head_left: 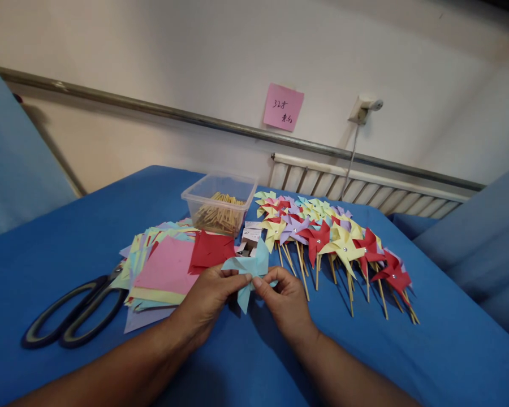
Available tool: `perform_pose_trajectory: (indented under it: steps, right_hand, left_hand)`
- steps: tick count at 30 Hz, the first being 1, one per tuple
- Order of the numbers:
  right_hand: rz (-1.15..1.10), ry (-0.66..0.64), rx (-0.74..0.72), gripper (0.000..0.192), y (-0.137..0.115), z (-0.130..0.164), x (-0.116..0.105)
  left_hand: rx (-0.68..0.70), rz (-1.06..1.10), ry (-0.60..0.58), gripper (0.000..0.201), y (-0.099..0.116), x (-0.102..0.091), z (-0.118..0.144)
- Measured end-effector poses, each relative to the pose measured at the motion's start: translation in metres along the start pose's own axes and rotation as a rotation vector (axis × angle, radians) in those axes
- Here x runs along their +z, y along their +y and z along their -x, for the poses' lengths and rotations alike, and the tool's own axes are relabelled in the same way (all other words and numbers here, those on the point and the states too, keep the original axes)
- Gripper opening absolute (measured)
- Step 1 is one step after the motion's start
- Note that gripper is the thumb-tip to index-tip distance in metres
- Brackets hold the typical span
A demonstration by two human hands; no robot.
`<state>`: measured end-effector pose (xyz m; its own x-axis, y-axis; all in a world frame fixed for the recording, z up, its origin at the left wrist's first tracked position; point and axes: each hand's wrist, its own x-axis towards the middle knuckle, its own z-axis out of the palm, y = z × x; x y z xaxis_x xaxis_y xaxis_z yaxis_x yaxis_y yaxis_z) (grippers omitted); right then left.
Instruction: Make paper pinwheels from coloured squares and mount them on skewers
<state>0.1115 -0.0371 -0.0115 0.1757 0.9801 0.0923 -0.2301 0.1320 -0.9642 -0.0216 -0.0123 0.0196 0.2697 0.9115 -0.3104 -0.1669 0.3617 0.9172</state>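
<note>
I see the light-blue pinwheel point(249, 270) sitting right between my two hands, just above the blue table cover point(407, 367) and touching both sets of fingertips. My left hand point(207, 299) comes in from the lower left with fingers curled, thumb and forefinger pinched on the paper's centre from that side. My right hand point(285, 301) mirrors it from the lower right — its thumb and forefinger also closed on the centre, the other fingers loosely bent behind. Neither hand is spread; both are nipping the same small spot where the folds meet.

The paper itself is pale blue, partly folded into pointed vanes: one point hangs down between my wrists, others fan up and to the left.

Just beyond my left hand lies a stack of coloured paper squares point(163, 271), pink on top, with a red square point(211, 250) overlapping its far right corner. Further left of that hand rest black-handled scissors point(74, 314), blades tucked under the stack.

Beyond and to the right of my right hand spreads a row of finished pinwheels point(343, 243) on wooden sticks — red, yellow, purple and green, overlapping one another.

Farther back, ahead of both hands, stands a clear plastic tub point(219, 203) holding wooden sticks. On the wall behind is a pink note point(283, 107).
</note>
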Motion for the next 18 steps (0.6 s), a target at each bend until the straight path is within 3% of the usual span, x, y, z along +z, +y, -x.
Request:
perform_pose_trajectory:
  steps: [8, 13, 18]
  right_hand:
    - [0.002, 0.102, -0.064, 0.027, 0.001, -0.004, -0.013]
    - [-0.112, -0.04, -0.031, 0.035, 0.003, -0.004, -0.013]
    - [-0.165, -0.101, -0.023, 0.033, -0.002, -0.002, -0.007]
  left_hand:
    - [-0.02, 0.011, -0.008, 0.016, 0.004, 0.0, 0.0]
    - [-0.046, -0.017, -0.001, 0.017, 0.004, 0.0, 0.0]
    - [-0.051, -0.06, -0.016, 0.015, 0.005, -0.002, -0.001]
